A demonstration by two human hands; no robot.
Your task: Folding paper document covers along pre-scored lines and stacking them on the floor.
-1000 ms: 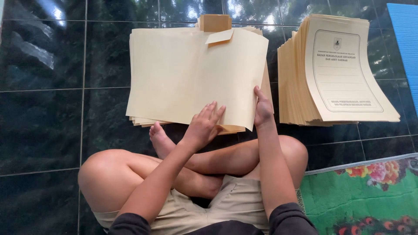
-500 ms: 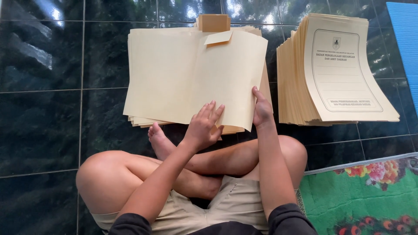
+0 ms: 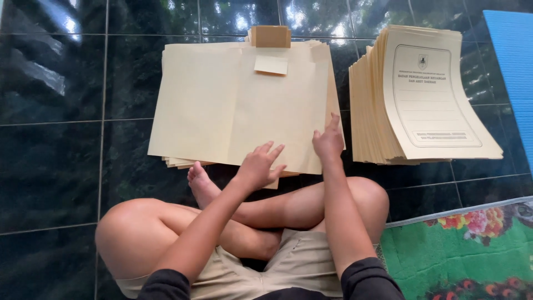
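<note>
While both hands rest on the cream folder sheets (image 3: 244, 105) at frame centre | left hand (image 3: 260, 165) fingers spread flat on the lower edge, gripping nothing | right hand (image 3: 328, 140) open, fingertips on the right edge | printed folder stack (image 3: 422, 94) upper right, apart | dark tiled floor (image 3: 61, 139) beneath | green mat (image 3: 472, 250) lower right.

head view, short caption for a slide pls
Cross-legged on dark tiles, left hand and right hand rest on a cream folder beside a printed stack.
</note>
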